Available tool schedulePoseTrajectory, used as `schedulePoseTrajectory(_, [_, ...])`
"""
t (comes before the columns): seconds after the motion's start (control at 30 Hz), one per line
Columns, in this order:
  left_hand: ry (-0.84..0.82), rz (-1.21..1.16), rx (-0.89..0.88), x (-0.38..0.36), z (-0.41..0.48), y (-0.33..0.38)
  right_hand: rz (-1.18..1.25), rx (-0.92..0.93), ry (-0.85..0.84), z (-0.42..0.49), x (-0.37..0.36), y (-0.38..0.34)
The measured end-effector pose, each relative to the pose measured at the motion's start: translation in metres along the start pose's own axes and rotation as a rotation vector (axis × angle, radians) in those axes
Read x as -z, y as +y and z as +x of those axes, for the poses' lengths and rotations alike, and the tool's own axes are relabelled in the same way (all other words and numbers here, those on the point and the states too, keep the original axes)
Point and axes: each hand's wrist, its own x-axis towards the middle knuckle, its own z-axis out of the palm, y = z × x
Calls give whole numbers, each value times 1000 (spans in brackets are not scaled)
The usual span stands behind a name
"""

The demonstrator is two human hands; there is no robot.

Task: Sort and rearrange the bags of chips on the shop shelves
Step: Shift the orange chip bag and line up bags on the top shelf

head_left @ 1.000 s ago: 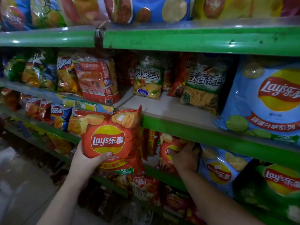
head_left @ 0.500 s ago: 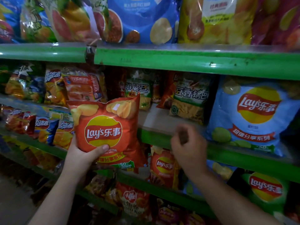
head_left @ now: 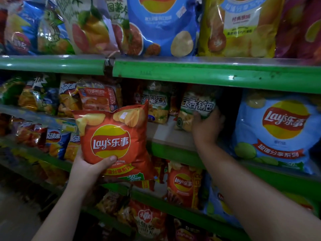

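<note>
My left hand [head_left: 90,168] holds the red chip bag [head_left: 111,141] up in front of the shelves. It grips the bag near the bottom, with the thumb across the front and the other fingers hidden behind. The bag stands almost straight and is not on any shelf yet. My right hand [head_left: 207,126] is up on the middle shelf [head_left: 166,134]. It grips the green and white snack bag [head_left: 196,106] by its lower right side. The thumb lies on the front and the fingers go round the back, where I cannot see them. That bag leans at the rear of the shelf, with bare board in front of it. Just to the right stands a big light blue chip bag [head_left: 278,129], and a small red chip bag [head_left: 182,185] sits on the shelf below. I think these bags are very light and puffed with air, so they will lift easily. The skin looks thin, shiny and slippery, so a loose pinch could slide off. The chips inside break easily, so I should not squeeze the fat middle. I think the best place to hold is a side edge or the flat sealed strip at the top or bottom, with a soft grip. I guess the snack bag must move aside to make room for the red one, but I cannot be sure.
</note>
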Motion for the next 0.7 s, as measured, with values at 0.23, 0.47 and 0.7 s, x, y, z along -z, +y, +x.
schedulePoseTrajectory(0.23, [16, 6, -22, 19, 9, 5, 139, 132, -265, -32, -60, -25])
schedulePoseTrajectory(0.47, [-22, -26, -37, 21, 19, 11, 293, -36, -386, -37, -112, -47])
schedulePoseTrajectory(0.7, [-144, -3, -95, -22, 21, 29, 641, -297, -661, -23, -38, -38])
